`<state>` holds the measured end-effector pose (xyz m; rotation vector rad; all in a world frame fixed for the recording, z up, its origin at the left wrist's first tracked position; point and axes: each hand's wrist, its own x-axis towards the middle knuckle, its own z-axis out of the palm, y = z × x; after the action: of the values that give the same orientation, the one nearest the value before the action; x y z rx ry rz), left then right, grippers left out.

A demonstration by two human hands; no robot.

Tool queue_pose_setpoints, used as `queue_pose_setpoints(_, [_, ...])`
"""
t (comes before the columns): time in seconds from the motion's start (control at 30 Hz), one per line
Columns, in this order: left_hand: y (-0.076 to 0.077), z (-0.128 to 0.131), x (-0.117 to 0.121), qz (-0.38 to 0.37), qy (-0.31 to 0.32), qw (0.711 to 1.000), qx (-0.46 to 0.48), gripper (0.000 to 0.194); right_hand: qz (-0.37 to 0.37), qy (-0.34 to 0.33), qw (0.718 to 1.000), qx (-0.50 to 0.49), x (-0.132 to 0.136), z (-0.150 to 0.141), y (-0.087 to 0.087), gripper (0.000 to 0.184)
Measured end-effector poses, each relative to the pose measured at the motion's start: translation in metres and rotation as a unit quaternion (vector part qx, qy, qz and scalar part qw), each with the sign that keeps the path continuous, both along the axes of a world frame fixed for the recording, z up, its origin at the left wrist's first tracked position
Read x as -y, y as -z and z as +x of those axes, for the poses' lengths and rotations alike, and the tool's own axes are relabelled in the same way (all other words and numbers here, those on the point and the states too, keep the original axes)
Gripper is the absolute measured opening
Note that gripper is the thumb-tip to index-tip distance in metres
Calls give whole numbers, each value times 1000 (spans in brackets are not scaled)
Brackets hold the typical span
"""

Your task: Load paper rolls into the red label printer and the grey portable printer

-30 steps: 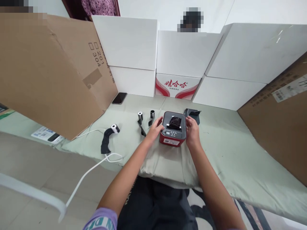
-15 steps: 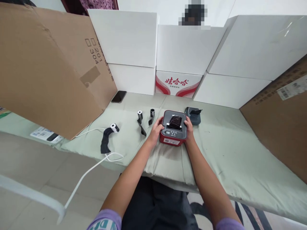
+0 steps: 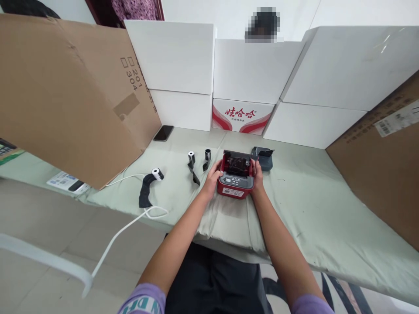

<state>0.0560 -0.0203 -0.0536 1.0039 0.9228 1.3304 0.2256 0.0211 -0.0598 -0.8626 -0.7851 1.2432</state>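
A small red and dark grey label printer (image 3: 235, 192) stands on the cloth-covered table in front of me, its lid (image 3: 237, 154) raised at the back. Dark, crumpled paper or film (image 3: 238, 165) lies in its red-walled bay. My left hand (image 3: 213, 178) grips the printer's left side, fingers closed round it with the thumb near the top edge. On the right side, my right hand (image 3: 257, 174) holds the printer, its fingers by the lid opening. Just behind that hand sits a dark grey device (image 3: 264, 161) with a black strip sticking out.
Left of the printer stand two small rolls, one white-cored (image 3: 191, 156) and one black (image 3: 207, 154), with dark strips trailing. Another roll (image 3: 157, 174) lies farther left near a white cable (image 3: 121, 233). A phone (image 3: 163, 133) rests by the cardboard box (image 3: 81, 100). White boxes (image 3: 180, 56) line the back.
The printer's lid has gone from closed to raised, exposing the bay inside. Both hands remain on the printer's sides. The view has shifted slightly.
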Motion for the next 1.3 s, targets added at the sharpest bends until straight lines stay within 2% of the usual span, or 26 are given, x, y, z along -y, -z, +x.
queue_pose_setpoints(0.1, [1, -1, -1, 2, 5, 1000, 8, 68, -2, -5, 1000, 10, -9, 4, 8, 55])
queue_pose_setpoints(0.23, [2, -1, -1, 8, 8, 1000, 17, 68, 9, 22, 999, 30, -20, 10, 19, 50])
queue_pose_setpoints(0.47, [3, -5, -2, 29, -2, 999, -21, 65, 23, 25, 998, 45, -14, 9, 13, 45])
queue_pose_setpoints(0.53, [-3, -9, -4, 73, -16, 996, -56, 58, 24, 22, 999, 44, -12, 8, 11, 45])
queue_pose_setpoints(0.63, [-20, -14, -9, 156, -19, 975, -156, 42, 33, 13, 998, 45, -13, 8, 11, 45])
queue_pose_setpoints(0.7, [-34, -16, -14, 188, 7, 958, -215, 32, 39, 14, 998, 48, -13, 9, 12, 45])
queue_pose_setpoints(0.77, [-47, -18, -21, 207, 64, 943, -251, 28, 40, 14, 998, 51, -14, 9, 13, 45])
queue_pose_setpoints(0.87, [-62, -18, -33, 240, 168, 910, -293, 28, 40, 18, 998, 52, -14, 9, 13, 44])
queue_pose_setpoints(1.0, [-73, -15, -54, 243, 210, 867, -381, 27, 30, 27, 998, 51, -15, 9, 12, 46])
queue_pose_setpoints(1.1, [-78, -8, -71, 267, 228, 792, -499, 22, 22, 25, 998, 48, -15, 9, 12, 48])
queue_pose_setpoints(1.2, [-84, 2, -81, 299, 219, 718, -589, 15, 24, 25, 998, 53, -15, 10, 12, 50])
queue_pose_setpoints(1.3, [-89, 11, -84, 285, 254, 639, -668, 9, 34, 28, 997, 66, -15, 10, 11, 48])
